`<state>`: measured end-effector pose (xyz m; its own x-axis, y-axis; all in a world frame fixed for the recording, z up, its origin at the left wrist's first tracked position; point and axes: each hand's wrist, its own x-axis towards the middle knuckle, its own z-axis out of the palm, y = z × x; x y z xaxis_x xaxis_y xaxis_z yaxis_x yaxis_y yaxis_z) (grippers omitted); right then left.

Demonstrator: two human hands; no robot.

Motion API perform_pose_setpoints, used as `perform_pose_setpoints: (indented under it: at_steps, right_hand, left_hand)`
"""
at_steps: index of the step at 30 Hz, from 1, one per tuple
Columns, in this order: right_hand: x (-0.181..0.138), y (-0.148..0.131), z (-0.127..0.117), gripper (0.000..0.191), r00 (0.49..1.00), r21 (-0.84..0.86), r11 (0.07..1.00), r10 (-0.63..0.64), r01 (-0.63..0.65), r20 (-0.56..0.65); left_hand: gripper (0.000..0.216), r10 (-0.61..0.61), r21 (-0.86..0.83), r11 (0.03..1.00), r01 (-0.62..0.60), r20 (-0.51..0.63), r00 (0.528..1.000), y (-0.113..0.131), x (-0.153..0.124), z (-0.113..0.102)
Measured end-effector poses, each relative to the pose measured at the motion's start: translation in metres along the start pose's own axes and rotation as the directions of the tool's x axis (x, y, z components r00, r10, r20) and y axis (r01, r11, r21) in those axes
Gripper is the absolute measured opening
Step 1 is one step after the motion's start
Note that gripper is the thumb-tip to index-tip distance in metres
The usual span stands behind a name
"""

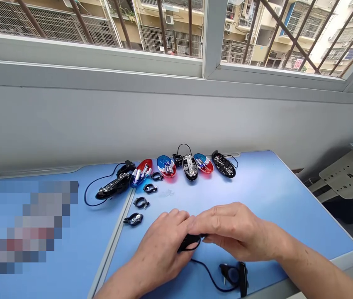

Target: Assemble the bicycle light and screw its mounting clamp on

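Observation:
My left hand is closed around a black corded housing, just above the near part of the blue table. From the other side, my right hand bends over it, with its fingers together and their tips on the housing. Most of the housing is hidden by my fingers, so its full shape does not show. A thin black cable runs below my hands to a black clamp piece near the front edge. Beyond my left hand, several black ring clamps lie in a slanting row.
Along the back are red-and-blue clear shells holding batteries and open black oval housings, some with cables. Another corded housing lies left of the table seam. A blurred patch covers the far left. Wall and window stand behind.

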<state>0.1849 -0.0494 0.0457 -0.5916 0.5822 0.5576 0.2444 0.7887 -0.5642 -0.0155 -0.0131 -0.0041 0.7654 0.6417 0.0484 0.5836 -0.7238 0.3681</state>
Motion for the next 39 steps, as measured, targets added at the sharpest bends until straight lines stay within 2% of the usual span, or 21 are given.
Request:
perform_pose_setpoints:
  at_steps: [12,17,19,23,28,31,36,39]
  right_hand:
    - [0.002,-0.011,0.007,0.013,0.999,-0.162,0.986,0.047,-0.049,-0.016]
    - [0.000,-0.008,0.011,0.004,0.991,-0.243,0.965,0.072,-0.098,-0.114]
    - [-0.001,-0.005,0.012,0.007,0.982,-0.267,0.956,0.073,-0.119,-0.176]
    - [-0.003,0.001,0.014,0.011,0.966,-0.277,0.949,0.084,-0.153,-0.245]
    - [-0.003,0.008,0.017,0.010,0.957,-0.257,0.959,0.038,-0.115,-0.286]
    - [-0.002,0.008,0.013,0.024,0.970,-0.246,0.967,0.003,-0.065,-0.244]
    - [-0.004,0.001,-0.007,0.041,0.994,-0.167,0.981,0.104,-0.100,0.017]
    - [-0.007,0.003,-0.015,0.044,0.993,-0.078,0.994,0.087,-0.081,0.075]
  left_hand:
    - [0.007,-0.048,0.118,0.992,0.040,0.065,0.997,0.012,0.006,-0.004]
    - [0.008,-0.064,0.206,0.978,0.042,0.102,0.993,0.019,0.007,-0.006]
    - [0.008,-0.079,0.224,0.973,0.049,0.129,0.989,0.021,0.008,-0.007]
    - [0.010,-0.112,0.199,0.977,0.077,0.170,0.979,0.021,0.010,-0.011]
    - [0.015,-0.119,0.154,0.984,0.093,0.172,0.978,0.020,0.011,-0.014]
    - [0.019,-0.118,0.145,0.985,0.095,0.163,0.980,0.020,0.011,-0.015]
    - [0.014,-0.145,0.165,0.979,0.118,0.166,0.975,0.019,0.010,-0.016]
    - [0.018,-0.126,0.148,0.984,0.103,0.155,0.980,0.017,0.010,-0.016]
